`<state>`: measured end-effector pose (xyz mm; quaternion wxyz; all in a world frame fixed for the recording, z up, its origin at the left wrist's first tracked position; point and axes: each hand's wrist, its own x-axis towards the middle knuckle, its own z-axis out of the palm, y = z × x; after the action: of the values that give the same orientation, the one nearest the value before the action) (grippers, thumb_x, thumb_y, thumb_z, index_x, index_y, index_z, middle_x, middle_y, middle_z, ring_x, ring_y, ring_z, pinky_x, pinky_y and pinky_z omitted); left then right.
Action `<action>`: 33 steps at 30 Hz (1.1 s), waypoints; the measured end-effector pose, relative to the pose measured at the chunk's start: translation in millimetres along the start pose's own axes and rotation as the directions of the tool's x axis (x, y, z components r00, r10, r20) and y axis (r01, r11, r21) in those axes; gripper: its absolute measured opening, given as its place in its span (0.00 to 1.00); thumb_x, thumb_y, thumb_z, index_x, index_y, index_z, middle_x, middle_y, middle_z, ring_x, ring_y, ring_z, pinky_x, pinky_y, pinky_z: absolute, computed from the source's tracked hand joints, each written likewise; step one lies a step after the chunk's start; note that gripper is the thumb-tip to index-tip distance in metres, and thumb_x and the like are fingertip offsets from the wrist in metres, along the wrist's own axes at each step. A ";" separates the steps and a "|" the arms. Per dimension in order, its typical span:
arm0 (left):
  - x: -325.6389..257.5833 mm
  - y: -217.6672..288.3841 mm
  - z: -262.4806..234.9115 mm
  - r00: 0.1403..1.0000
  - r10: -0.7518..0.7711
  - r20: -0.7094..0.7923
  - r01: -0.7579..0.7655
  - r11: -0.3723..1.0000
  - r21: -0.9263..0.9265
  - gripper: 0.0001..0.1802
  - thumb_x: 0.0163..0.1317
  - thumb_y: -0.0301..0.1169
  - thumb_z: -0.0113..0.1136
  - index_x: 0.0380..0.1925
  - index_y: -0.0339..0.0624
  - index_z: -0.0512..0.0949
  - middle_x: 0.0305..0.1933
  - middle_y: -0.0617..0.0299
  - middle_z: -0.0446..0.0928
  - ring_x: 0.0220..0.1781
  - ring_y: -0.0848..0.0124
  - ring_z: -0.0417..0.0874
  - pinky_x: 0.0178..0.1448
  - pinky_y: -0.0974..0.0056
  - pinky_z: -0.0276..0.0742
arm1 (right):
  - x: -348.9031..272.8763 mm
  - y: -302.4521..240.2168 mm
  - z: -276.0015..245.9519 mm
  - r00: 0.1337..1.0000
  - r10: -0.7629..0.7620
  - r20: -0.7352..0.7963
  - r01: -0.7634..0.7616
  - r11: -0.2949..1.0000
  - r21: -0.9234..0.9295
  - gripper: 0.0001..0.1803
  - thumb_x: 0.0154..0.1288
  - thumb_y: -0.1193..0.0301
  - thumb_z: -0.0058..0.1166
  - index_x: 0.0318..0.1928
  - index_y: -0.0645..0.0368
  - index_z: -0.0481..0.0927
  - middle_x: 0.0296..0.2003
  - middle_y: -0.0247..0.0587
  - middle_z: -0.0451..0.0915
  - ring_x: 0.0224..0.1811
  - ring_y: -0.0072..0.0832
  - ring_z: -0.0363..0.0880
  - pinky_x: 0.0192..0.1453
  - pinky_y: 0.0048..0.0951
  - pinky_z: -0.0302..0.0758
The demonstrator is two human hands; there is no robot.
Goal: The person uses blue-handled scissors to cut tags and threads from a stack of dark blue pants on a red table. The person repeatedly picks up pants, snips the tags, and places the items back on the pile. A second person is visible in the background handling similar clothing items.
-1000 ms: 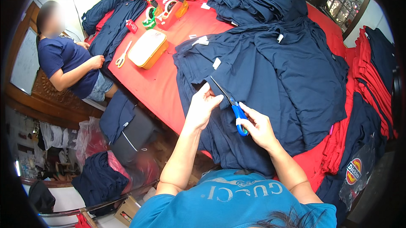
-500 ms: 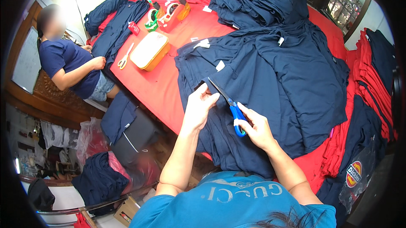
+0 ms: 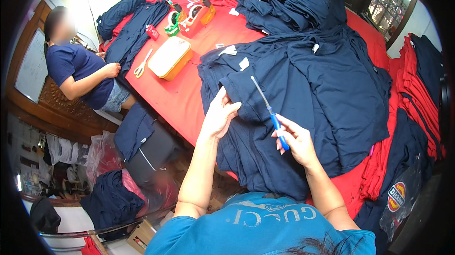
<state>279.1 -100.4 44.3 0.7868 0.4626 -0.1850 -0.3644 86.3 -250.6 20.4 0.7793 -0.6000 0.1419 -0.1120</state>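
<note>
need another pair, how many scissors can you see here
2: blue-handled scissors in the right hand over the navy shirts; pale-handled scissors on the red table beside the yellow case. Others may be hidden.

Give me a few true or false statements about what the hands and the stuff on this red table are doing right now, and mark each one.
1. The right hand holds blue-handled scissors. True.
2. The left hand rests on a red shirt. False: it grips a fold of a navy shirt.
3. A second pair of scissors, light-handled, lies beside the cream and yellow case. True.
4. The tape dispensers stand at the near edge by the hands. False: they stand at the far end of the table.
5. The seated person in a navy top is on the right. False: on the left.
</note>
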 end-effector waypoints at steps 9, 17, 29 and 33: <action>7.9 -2.3 -30.7 0.996 -0.069 0.064 0.053 0.972 0.230 0.43 0.57 0.20 0.60 0.72 0.48 0.53 0.63 0.60 0.69 0.55 0.72 0.75 0.54 0.63 0.74 | -54.2 -13.1 -28.6 0.983 -0.051 -0.177 0.033 0.994 -0.104 0.28 0.64 0.74 0.57 0.64 0.66 0.68 0.37 0.43 0.80 0.29 0.22 0.80 0.34 0.21 0.78; 15.9 -6.1 -45.6 0.999 -0.049 0.015 0.040 0.933 0.359 0.44 0.57 0.22 0.60 0.72 0.49 0.52 0.58 0.60 0.74 0.51 0.70 0.78 0.51 0.62 0.76 | -74.3 -9.1 -8.8 0.980 -0.026 -0.199 -0.003 0.990 -0.142 0.30 0.63 0.78 0.57 0.65 0.66 0.67 0.45 0.39 0.76 0.42 0.21 0.79 0.47 0.22 0.77; 94.2 -11.7 -81.0 0.789 0.614 0.014 -0.204 0.241 0.949 0.22 0.52 0.30 0.70 0.47 0.37 0.76 0.47 0.49 0.75 0.49 0.56 0.77 0.56 0.57 0.74 | -148.8 13.2 15.2 0.904 -0.001 -0.428 -0.074 0.985 -0.157 0.31 0.60 0.81 0.58 0.65 0.66 0.68 0.42 0.38 0.75 0.41 0.20 0.79 0.46 0.22 0.78; 110.4 -48.9 -49.8 0.848 0.383 0.366 -0.357 -0.098 0.929 0.24 0.52 0.36 0.71 0.51 0.49 0.79 0.48 0.52 0.72 0.56 0.54 0.74 0.59 0.55 0.73 | -165.5 15.6 31.4 0.872 0.011 -0.490 -0.097 0.984 -0.151 0.31 0.59 0.80 0.60 0.64 0.66 0.68 0.42 0.39 0.75 0.42 0.21 0.79 0.48 0.24 0.79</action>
<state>364.3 -168.0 -28.0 0.3123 0.8044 -0.4947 0.1036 -57.1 -161.2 27.2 0.6669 -0.6128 0.3591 -0.2251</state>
